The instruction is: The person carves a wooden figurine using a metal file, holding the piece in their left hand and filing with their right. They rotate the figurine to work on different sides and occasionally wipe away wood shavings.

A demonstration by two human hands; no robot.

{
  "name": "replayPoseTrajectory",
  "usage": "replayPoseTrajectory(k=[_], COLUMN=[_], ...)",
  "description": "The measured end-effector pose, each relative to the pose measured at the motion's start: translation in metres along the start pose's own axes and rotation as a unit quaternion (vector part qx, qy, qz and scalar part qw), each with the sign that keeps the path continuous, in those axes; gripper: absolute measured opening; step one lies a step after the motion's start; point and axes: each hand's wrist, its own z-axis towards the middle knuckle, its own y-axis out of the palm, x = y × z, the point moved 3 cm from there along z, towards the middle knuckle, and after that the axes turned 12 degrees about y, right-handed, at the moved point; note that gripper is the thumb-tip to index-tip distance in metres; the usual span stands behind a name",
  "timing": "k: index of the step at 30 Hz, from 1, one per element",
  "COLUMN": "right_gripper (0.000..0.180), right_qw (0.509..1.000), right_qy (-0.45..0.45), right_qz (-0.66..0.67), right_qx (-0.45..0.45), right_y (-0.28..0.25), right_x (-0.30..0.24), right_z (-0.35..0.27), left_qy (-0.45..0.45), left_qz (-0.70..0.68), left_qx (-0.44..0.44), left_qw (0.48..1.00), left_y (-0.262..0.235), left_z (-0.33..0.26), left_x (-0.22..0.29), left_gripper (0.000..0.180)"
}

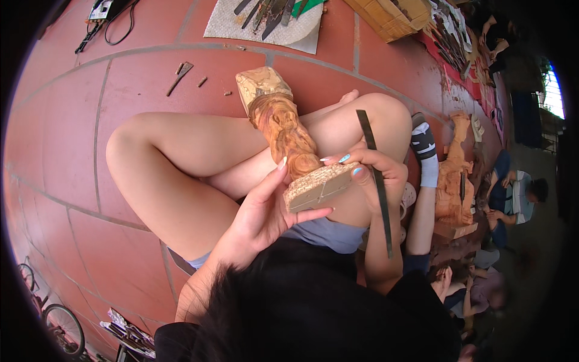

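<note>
We're holding this likely stiff, hefty wooden carving (pixel 283 130) by its near base (pixel 319 186), left grip (pixel 260 211) clamped there, right grip (pixel 387 172) clasping a flat tool (pixel 379 188).

Spreads out as a red-tiled floor (pixel 66 139) with grey joints. Carries, near the top, a white textured sheet (pixel 226 27); at upper left, a white box-shaped device (pixel 101 9); farther right, an open-topped cardboard box (pixel 389 21) near a red cloth (pixel 473 87). Bears, below the sheet and to its left, a small flat-ended tool (pixel 179 79), with small brown scraps (pixel 202 81) scattered nearby.
</note>
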Motion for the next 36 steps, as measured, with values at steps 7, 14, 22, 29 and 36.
replayPoseTrajectory(k=[7,14,22,29,36], right_gripper=[0.029,0.106,0.070,0.019,0.019], right_qw=[0.988,0.990,0.981,0.980,0.984], right_qy=[0.021,0.114,0.129,0.170,0.161], right_qz=[0.049,0.036,0.126,0.073,0.030], right_qx=[-0.146,-0.069,-0.068,-0.074,-0.065], right_y=[-0.004,-0.029,-0.001,0.015,0.019], right_x=[0.021,0.043,0.059,0.067,0.069], right_z=[-0.007,0.018,0.039,0.043,0.040], left_qy=[-0.042,-0.011,0.069,0.068,0.081], left_qz=[0.110,0.162,0.270,0.274,0.266], left_qx=[0.086,0.041,0.051,0.054,0.035], left_qw=[0.989,0.986,0.959,0.958,0.960], left_y=[-0.035,-0.059,-0.083,-0.088,-0.086], left_z=[-0.001,0.005,0.018,0.016,0.018], left_x=[0.001,-0.001,-0.003,-0.003,-0.003], left_gripper=[0.053,0.060,0.062,0.063,0.065])
